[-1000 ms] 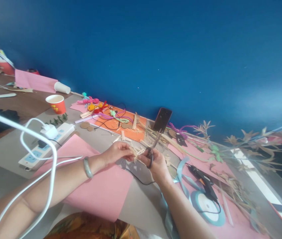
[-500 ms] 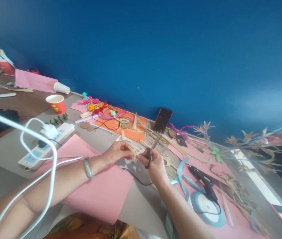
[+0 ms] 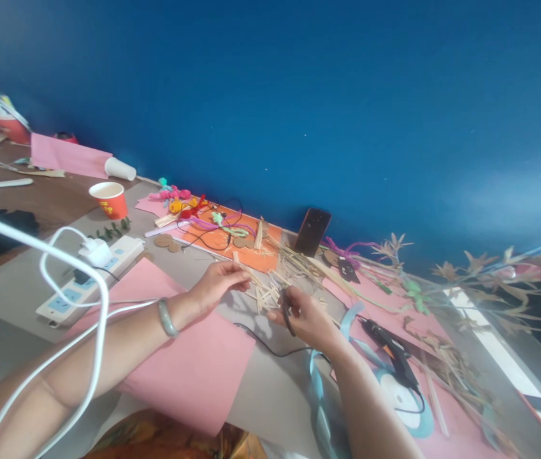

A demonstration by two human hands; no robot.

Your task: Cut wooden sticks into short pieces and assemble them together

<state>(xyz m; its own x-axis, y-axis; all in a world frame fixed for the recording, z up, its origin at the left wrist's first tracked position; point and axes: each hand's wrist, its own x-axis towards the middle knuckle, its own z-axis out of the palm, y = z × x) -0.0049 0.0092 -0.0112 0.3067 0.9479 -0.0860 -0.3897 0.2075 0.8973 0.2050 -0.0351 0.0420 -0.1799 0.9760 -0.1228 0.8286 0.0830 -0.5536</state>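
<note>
My left hand [image 3: 220,287], with a pale green bangle [image 3: 167,317] on its wrist, is closed in a pinch at the end of a pale straw strip [image 3: 253,279]. Its fingertips partly hide the strip. Dark-handled scissors [image 3: 287,312] are in my right hand [image 3: 306,315], with fingers wrapped round the handles; the blades are hard to make out. Between both hands lies a loose cluster of cut straw pieces [image 3: 265,297] on the grey board [image 3: 255,408]. Behind them, more dry straw [image 3: 299,260] is heaped near the propped phone [image 3: 312,232].
A white power strip [image 3: 88,280] and looping white cable [image 3: 102,331] are at left, near a red paper cup [image 3: 109,200]. Pink paper [image 3: 194,373] lies under my left forearm. A black glue gun [image 3: 392,350] and blue ribbon [image 3: 318,395] lie at right. Orange paper [image 3: 267,255] sits behind.
My hands have moved apart: the left slightly left and up, the right slightly right. The scissors have turned away from the upward pose they had. The straw cluster between the hands is more exposed.
</note>
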